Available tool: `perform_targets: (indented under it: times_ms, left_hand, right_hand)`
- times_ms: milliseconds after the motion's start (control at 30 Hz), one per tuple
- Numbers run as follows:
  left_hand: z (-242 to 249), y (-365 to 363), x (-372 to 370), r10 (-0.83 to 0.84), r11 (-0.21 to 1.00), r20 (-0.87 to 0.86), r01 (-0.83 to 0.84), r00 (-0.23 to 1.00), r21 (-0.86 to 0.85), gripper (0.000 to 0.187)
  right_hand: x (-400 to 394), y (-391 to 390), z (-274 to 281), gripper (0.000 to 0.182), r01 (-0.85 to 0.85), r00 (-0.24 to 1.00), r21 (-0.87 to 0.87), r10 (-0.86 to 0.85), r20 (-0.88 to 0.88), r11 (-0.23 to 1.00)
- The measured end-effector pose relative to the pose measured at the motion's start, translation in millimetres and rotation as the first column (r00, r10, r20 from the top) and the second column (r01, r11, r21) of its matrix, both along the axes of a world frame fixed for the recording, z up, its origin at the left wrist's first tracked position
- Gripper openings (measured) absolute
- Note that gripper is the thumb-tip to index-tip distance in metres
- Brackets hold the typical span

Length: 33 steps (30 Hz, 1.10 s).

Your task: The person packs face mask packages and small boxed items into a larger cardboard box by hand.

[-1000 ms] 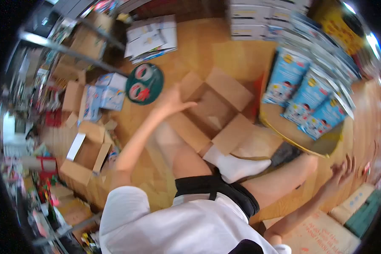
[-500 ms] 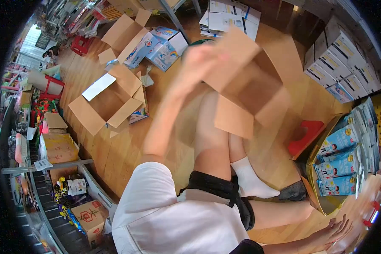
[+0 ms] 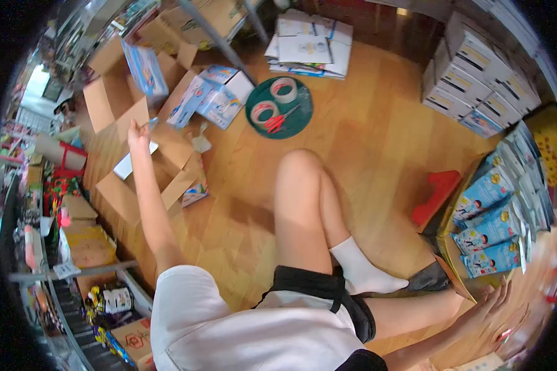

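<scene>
My left hand [image 3: 138,133] is closed on a flap of an open cardboard box [image 3: 108,99] at the upper left. A blue and white printed side [image 3: 143,67] shows on that box. Just below it lies another open box [image 3: 120,196], partly behind my forearm. At the lower right my right hand [image 3: 484,304] has its fingers spread and holds nothing. It is near the bottom edge of a carton [image 3: 453,275] filled with blue and white packets [image 3: 490,229].
A green round stool top [image 3: 299,121] bears two tape rolls and red scissors [image 3: 276,123]. Stacked white boxes [image 3: 461,86] stand upper right, flattened white cartons [image 3: 309,46] lie at the top, and a red object [image 3: 435,195] is beside the packets.
My left hand has moved to the left with the open cardboard box, from above my knees to the upper left. The green stool top is now uncovered. My right hand has risen slightly.
</scene>
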<state>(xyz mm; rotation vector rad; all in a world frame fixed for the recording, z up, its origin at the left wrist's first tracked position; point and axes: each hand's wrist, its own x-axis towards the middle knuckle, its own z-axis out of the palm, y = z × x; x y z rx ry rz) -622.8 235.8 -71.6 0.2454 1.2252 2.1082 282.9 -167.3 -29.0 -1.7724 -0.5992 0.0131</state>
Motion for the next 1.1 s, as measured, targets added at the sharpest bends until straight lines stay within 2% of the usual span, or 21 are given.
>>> perform_targets:
  times_ms: [33, 100, 133, 200, 233, 300, 333, 400, 433, 467, 500, 567, 633, 700, 733, 800, 833, 900, 967, 1033, 1100]
  left_hand:
    - [-36, 18, -45, -0.052, 0.998, -0.064, 0.050, 0.997, -0.039, 0.038]
    - [1, 0, 70, 0.067, 0.992, 0.068, -0.059, 0.995, -0.112, 0.048]
    - [-5, -1, 95, -0.012, 0.995, 0.064, 0.019, 0.998, -0.098, 0.056]
    - [-17, 4, 160, -0.169, 0.985, -0.111, 0.164, 0.979, -0.050, 0.069]
    - [-20, 2, 215, -0.228, 0.973, -0.283, 0.229, 0.932, -0.027, 0.074]
    - [15, -15, 365, -0.279, 0.960, -0.314, 0.263, 0.907, -0.094, 0.071]
    - [6, -6, 410, -0.407, 0.911, -0.428, 0.394, 0.807, -0.123, 0.066]
    - [-11, 9, 501, -0.564, 0.773, -0.636, 0.607, 0.526, -0.184, 0.055]
    - [3, 7, 557, -0.716, 0.573, -0.592, 0.796, 0.370, -0.194, 0.060]
    - [6, 17, 610, -0.652, 0.617, -0.696, 0.744, 0.301, -0.256, 0.065]
    - [27, 22, 652, -0.577, 0.518, -0.814, 0.801, 0.068, -0.300, 0.069]
    - [52, 63, 730, -0.184, 0.508, -0.973, 0.834, -0.138, -0.215, 0.079]
    - [72, 102, 803, 0.185, 0.698, -0.936, 0.711, -0.300, -0.091, 0.095]
    - [78, 147, 860, 0.240, 0.713, -0.893, 0.694, -0.380, -0.103, 0.107]
    - [80, 161, 884, 0.243, 0.820, -0.811, 0.559, -0.533, -0.122, 0.110]
    - [100, 169, 904, 0.049, 0.823, -0.705, 0.428, -0.707, -0.373, 0.111]
    - [103, 179, 912, -0.072, 0.824, -0.631, 0.310, -0.773, -0.474, 0.110]
    - [92, 197, 922, -0.227, 0.800, -0.648, 0.239, -0.727, -0.550, 0.107]
    - [102, 191, 915, -0.162, 0.858, -0.601, 0.189, -0.782, -0.478, 0.109]
    - [105, 181, 905, -0.045, 0.892, -0.674, 0.273, -0.738, -0.359, 0.106]
    - [99, 167, 886, 0.193, 0.883, -0.753, 0.445, -0.629, -0.146, 0.104]
  right_hand:
    - [0, -4, 0, 0.041, 0.004, 1.000, -0.010, -0.004, 0.002, 1.000]
    - [2, -14, -4, 0.039, 0.007, 1.000, 0.028, -0.007, 0.001, 1.000]
    - [5, -21, -9, 0.038, 0.001, 1.000, 0.027, -0.001, -0.004, 1.000]
    - [6, -26, -12, 0.038, -0.023, 1.000, 0.064, 0.022, 0.022, 0.998]
    - [2, -25, -13, 0.038, -0.001, 1.000, 0.081, 0.001, 0.002, 0.997]
    - [-5, -20, -16, 0.037, 0.037, 0.999, 0.122, -0.032, -0.039, 0.992]
    - [-9, -15, -14, 0.036, 0.042, 0.999, 0.113, -0.038, -0.035, 0.993]
    - [-20, -3, -7, 0.033, 0.043, 0.999, 0.095, -0.040, -0.030, 0.995]
    - [-25, 1, -3, 0.032, 0.010, 1.000, 0.100, -0.008, -0.022, 0.995]
    - [-29, 5, 2, 0.031, -0.024, 1.000, 0.107, 0.026, -0.015, 0.994]
    - [-32, 8, 5, 0.031, -0.057, 0.998, 0.112, 0.058, -0.009, 0.992]
    - [-33, 5, 4, 0.030, -0.091, 0.996, 0.119, 0.091, 0.010, 0.989]
    - [-33, -1, 1, 0.028, -0.106, 0.994, 0.114, 0.101, 0.048, 0.988]
    - [-32, -12, 0, 0.025, -0.124, 0.986, 0.007, 0.123, 0.111, 0.992]
    - [-32, -19, 1, 0.024, -0.124, 0.981, -0.054, 0.131, 0.141, 0.991]
    - [-32, -35, 1, 0.021, -0.109, 0.979, -0.106, 0.126, 0.163, 0.988]
    - [-30, -44, 2, 0.020, -0.098, 0.979, -0.135, 0.119, 0.166, 0.986]
    - [-25, -60, 1, 0.019, -0.047, 0.991, -0.177, 0.068, 0.119, 0.983]
    - [-27, -71, -3, 0.019, -0.018, 0.995, -0.200, 0.038, 0.097, 0.980]
    - [-22, -71, -8, 0.019, -0.012, 0.992, -0.189, 0.036, 0.123, 0.982]
    - [-24, -67, -5, 0.020, -0.033, 0.987, -0.194, 0.062, 0.147, 0.981]
